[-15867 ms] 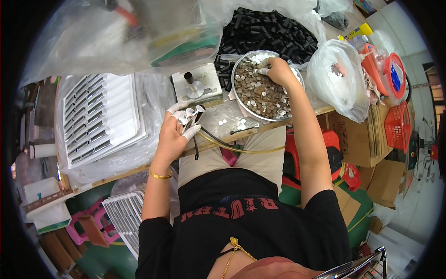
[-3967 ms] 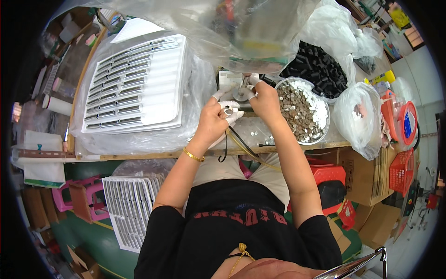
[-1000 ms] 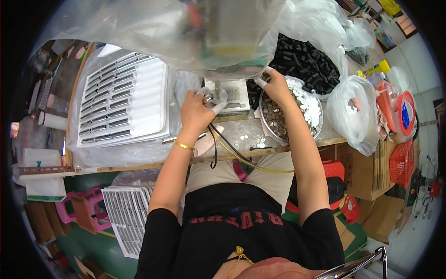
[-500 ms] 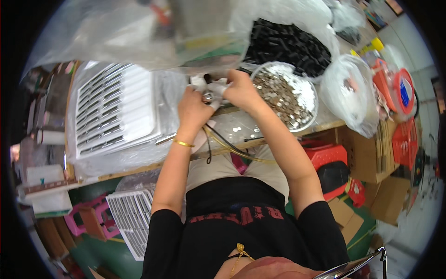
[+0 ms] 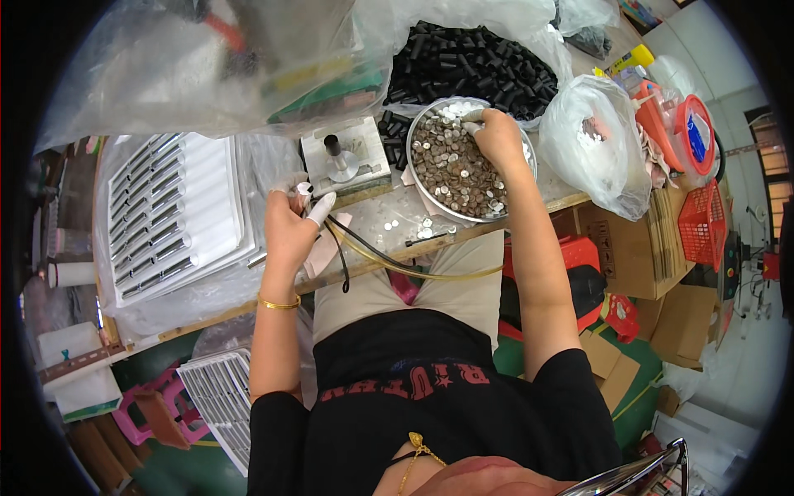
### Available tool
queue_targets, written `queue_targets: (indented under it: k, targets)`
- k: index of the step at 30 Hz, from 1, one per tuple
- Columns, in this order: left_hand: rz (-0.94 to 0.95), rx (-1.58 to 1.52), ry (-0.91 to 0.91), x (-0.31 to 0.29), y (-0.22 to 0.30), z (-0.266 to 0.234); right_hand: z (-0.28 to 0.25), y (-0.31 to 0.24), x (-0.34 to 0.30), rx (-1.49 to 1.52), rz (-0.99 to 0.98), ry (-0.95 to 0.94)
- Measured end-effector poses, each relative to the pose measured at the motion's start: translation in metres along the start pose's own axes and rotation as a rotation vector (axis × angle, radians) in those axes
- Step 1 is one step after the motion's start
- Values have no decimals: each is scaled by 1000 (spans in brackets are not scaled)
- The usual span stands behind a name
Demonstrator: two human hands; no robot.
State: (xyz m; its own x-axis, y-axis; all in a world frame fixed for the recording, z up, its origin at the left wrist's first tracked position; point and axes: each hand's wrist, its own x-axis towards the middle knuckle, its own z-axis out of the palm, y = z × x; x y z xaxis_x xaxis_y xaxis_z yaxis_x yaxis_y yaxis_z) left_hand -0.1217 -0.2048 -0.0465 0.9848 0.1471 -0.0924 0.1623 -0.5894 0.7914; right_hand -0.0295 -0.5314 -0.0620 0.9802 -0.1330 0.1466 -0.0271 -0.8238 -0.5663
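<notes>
My left hand (image 5: 285, 227), wearing whitish finger covers, is closed around a short shiny silver tube (image 5: 305, 189), its end pointing up between thumb and fingers. Just beyond it stands a metal block fixture (image 5: 364, 149) with a round base and an upright black post (image 5: 332, 145). At the far rim of a round bowl (image 5: 412, 178), my right hand (image 5: 498, 142) has its covered fingertips pinched together among small round discs (image 5: 451, 165), some brownish, some white. Whatever lies between those fingertips is too small to make out.
White trays (image 5: 219, 198) with rows of silver tubes lie at the left. Black tubes (image 5: 471, 66) are heaped behind the bowl, and a clear plastic bag (image 5: 587, 157) sits right of it. Loose discs (image 5: 426, 227) and a yellowish hose (image 5: 397, 263) lie near the front edge.
My hands, together at the fixture before, have separated. The left drew back toward me and left with the silver tube; the right moved over to the bowl. The fixture's post is now uncovered.
</notes>
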Motion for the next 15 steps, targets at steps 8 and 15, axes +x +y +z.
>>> queue_targets:
  k: [8,15]
  targets:
    - [154,-502,-10,-10,-3,25,15,5,-2,-223,-160,-25]
    - [307,-16,191,6,-16,20,14,1,-1,-212,-159,-104]
